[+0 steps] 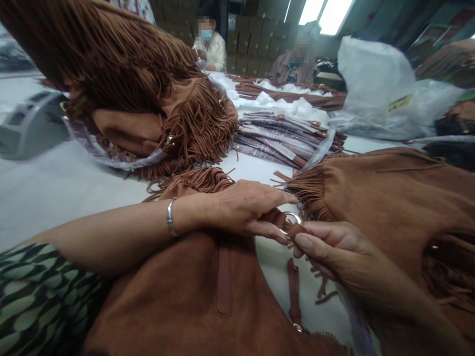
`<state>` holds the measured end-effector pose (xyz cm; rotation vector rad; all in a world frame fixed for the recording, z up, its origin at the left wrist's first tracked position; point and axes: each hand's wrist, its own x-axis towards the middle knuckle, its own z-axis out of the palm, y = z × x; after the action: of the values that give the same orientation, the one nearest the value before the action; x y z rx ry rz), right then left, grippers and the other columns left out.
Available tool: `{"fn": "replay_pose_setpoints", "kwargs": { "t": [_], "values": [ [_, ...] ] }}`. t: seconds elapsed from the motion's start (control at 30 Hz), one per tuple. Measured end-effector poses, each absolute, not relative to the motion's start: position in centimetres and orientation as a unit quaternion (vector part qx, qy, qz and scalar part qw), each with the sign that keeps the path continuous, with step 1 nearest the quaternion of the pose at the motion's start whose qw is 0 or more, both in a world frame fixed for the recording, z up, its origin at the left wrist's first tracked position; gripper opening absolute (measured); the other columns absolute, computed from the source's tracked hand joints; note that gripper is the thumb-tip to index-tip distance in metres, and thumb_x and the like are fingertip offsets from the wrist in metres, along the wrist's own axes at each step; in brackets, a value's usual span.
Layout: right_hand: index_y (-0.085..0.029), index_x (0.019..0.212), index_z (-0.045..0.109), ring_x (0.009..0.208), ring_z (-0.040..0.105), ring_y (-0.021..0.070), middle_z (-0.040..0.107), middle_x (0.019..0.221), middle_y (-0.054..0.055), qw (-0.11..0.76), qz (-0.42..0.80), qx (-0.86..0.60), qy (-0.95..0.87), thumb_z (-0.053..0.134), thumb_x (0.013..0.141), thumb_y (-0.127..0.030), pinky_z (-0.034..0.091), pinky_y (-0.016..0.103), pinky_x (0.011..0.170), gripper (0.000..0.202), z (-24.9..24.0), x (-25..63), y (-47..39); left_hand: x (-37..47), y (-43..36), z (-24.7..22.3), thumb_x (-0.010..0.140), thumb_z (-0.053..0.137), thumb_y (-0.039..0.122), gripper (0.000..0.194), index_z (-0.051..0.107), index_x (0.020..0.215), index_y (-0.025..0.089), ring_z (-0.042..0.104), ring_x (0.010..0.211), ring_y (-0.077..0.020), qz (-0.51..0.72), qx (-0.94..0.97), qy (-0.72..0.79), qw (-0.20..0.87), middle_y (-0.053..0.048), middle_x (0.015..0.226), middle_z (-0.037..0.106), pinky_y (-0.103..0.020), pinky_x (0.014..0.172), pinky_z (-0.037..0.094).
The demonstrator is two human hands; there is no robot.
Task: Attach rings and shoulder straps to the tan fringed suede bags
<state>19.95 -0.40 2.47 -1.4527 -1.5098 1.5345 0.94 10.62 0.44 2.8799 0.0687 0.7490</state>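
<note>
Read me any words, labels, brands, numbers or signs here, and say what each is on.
No text can be read.
Yellow label on the clear plastic bag: dark marks, too blurred to read.
Red sign on the back wall at upper right: too blurred to tell any lettering.

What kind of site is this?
Probably a bag workshop or factory: fringed brown bags on a long table, bundled straps in plastic wrap, and stacked cartons behind two seated people.

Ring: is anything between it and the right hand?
Only the brown tab that the right hand pinches, at the lower edge of the ring. Nothing else visible stands between them.
</note>
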Motion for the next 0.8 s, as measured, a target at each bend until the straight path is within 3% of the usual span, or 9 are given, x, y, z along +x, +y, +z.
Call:
{"fn": "replay_pose_setpoints", "kwargs": {
  "t": [0.13,0.3,0.37,0.43,0.5,0.6,0.67,0.8],
  "values": [
    [-0.013,0.071,0.062,0.044,0.026,0.0041,0.035,0.051,-0.005,0.244,0.622,-0.519,-0.534,0.059,0.081,-0.051,0.015,0.019,0.040,0.040,2.2,21.2,0.0,1.4,10.2,0.4,0.087,0.044,0.059,0.053,0.061,0.099,0.010,0.056,0.070,-0.0180,0.254,0.966,0.030,0.039,-0.007,0.077,0.061,-0.028,0.064,0.041],
    [-0.011,0.070,0.062,0.039,0.024,0.0021,0.036,0.046,-0.006,0.262,0.646,-0.516,-0.497,0.063,0.079,-0.050,0.013,0.016,0.036,0.040,1.5,21.6,0.4,1.8,10.0,0.5,0.092,0.036,0.052,0.050,0.054,0.116,0.012,0.056,0.074,-0.0174,0.227,0.974,0.018,0.011,-0.007,0.083,0.061,-0.027,0.065,0.041],
    [-0.011,0.075,0.063,0.037,0.031,0.0023,0.045,0.048,-0.004,0.303,0.640,-0.530,-0.466,0.065,0.079,-0.047,0.020,0.014,0.035,0.037,1.5,21.8,0.4,1.8,10.2,0.8,0.094,0.035,0.048,0.046,0.054,0.117,0.014,0.056,0.075,-0.0171,0.225,0.974,0.030,0.021,-0.007,0.084,0.060,-0.026,0.064,0.041],
    [-0.012,0.084,0.065,0.043,0.048,0.0070,0.059,0.059,0.002,0.360,0.637,-0.532,-0.426,0.065,0.078,-0.050,0.036,0.016,0.040,0.038,1.9,22.0,0.6,1.7,10.6,1.2,0.094,0.036,0.046,0.043,0.055,0.114,0.013,0.057,0.078,-0.0166,0.245,0.967,0.039,0.060,-0.008,0.087,0.060,-0.025,0.067,0.042],
    [-0.014,0.091,0.066,0.062,0.063,0.0158,0.069,0.081,0.008,0.422,0.633,-0.518,-0.391,0.063,0.076,-0.055,0.052,0.025,0.055,0.044,2.4,22.3,0.6,1.7,10.9,1.6,0.094,0.039,0.043,0.039,0.055,0.112,0.012,0.057,0.082,-0.0155,0.258,0.958,0.046,0.116,-0.008,0.091,0.060,-0.023,0.073,0.042],
    [-0.016,0.095,0.067,0.089,0.065,0.0202,0.068,0.103,0.011,0.497,0.573,-0.533,-0.376,0.061,0.079,-0.053,0.055,0.030,0.075,0.041,3.1,23.0,0.1,2.1,11.6,2.2,0.091,0.045,0.036,0.030,0.056,0.107,0.014,0.055,0.083,-0.0130,0.243,0.946,0.073,0.202,-0.005,0.092,0.059,-0.022,0.075,0.042],
    [-0.016,0.097,0.066,0.088,0.066,0.0187,0.069,0.103,0.010,0.497,0.540,-0.568,-0.372,0.057,0.085,-0.047,0.055,0.029,0.075,0.034,3.1,23.4,-0.9,2.9,12.0,2.5,0.088,0.050,0.034,0.026,0.058,0.102,0.014,0.051,0.075,-0.0107,0.234,0.932,0.092,0.263,-0.002,0.084,0.057,-0.020,0.069,0.040],
    [-0.011,0.100,0.064,0.063,0.066,0.0169,0.070,0.080,0.010,0.415,0.587,-0.585,-0.376,0.054,0.088,-0.038,0.055,0.028,0.059,0.030,2.8,23.8,-3.4,4.9,13.1,2.8,0.081,0.056,0.030,0.022,0.062,0.093,0.013,0.044,0.060,-0.0074,0.201,0.905,0.099,0.362,0.002,0.069,0.052,-0.018,0.057,0.035]
  ]
}}
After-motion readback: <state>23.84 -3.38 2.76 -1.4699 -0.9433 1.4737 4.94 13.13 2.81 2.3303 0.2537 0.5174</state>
